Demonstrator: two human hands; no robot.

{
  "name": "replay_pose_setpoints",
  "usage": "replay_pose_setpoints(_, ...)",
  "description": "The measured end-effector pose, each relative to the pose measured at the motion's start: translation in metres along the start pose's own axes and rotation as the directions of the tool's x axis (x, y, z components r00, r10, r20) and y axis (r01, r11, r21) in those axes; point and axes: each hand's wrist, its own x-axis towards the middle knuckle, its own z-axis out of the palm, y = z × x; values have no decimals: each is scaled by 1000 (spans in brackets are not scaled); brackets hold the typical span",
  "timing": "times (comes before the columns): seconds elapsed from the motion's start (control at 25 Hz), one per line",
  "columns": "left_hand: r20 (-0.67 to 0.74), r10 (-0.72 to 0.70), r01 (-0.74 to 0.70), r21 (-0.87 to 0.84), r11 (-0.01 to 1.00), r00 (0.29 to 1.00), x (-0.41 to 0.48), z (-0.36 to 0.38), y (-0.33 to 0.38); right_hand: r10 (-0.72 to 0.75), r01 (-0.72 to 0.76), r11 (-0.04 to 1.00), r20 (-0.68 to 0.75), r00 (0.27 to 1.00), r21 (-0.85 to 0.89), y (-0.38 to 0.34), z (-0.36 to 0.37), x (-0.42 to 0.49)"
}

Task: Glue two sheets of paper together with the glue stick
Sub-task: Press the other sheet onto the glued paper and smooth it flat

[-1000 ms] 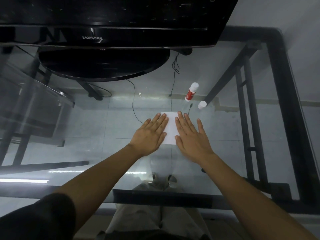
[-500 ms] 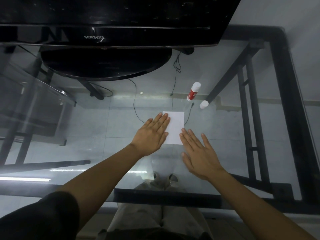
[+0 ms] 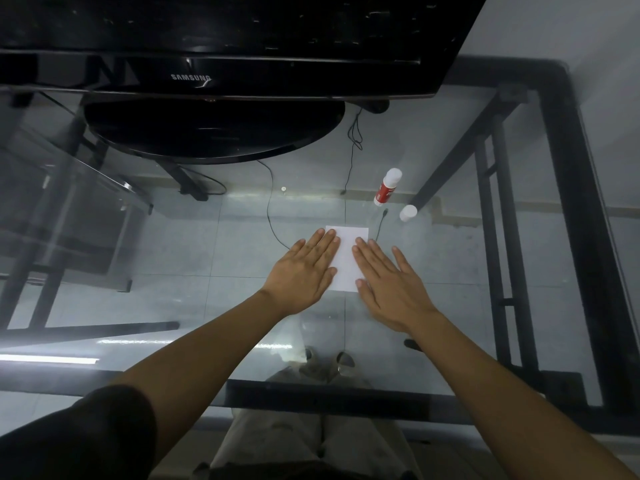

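A small white sheet of paper (image 3: 347,258) lies flat on the glass table (image 3: 450,278). My left hand (image 3: 304,271) rests palm-down over its left edge, fingers together and straight. Over the paper's right edge lies my right hand (image 3: 388,285), flat, fingers slightly spread. Only one white rectangle shows; I cannot tell whether a second sheet is under it. The glue stick (image 3: 387,187), white with a red label, lies beyond the paper at the right with no cap on. Its white cap (image 3: 408,213) stands close by, to the right.
A black Samsung monitor (image 3: 214,77) on a wide oval base (image 3: 214,133) stands at the far side of the table. Thin black cables (image 3: 270,202) run across the glass near the paper. The black table frame (image 3: 575,216) bounds the right and near sides.
My right hand slid off the paper toward me and to the right, then moved back onto the paper's right edge. My left hand stayed on the left edge.
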Motion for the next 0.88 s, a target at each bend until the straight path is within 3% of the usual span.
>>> replay_pose_setpoints(0.2, 4, -6, 6, 13, 1000, 1000, 0, 2, 1, 75, -75, 997, 2, 997, -11, 15, 3, -13)
replay_pose_setpoints(0.36, -3, -7, 7, 6, 1000, 1000, 0, 0, 1, 37, -36, 999, -34, 999, 17, 1, 2, 8)
replay_pose_setpoints(0.52, 25, -18, 18, 7, 1000, 1000, -1, -1, 2, 111, -113, 992, -39, 993, -61, 8, 4, 12)
replay_pose_setpoints(0.76, 22, -107, 105, 67, 992, 994, -7, 1, 12, 153, -155, 985, -33, 988, -75, 6, 4, 11)
replay_pose_setpoints(0.88, 58, -8, 5, 62, 998, 998, -16, 6, 18, 152, -154, 986, -32, 988, -59, 5, 3, 10)
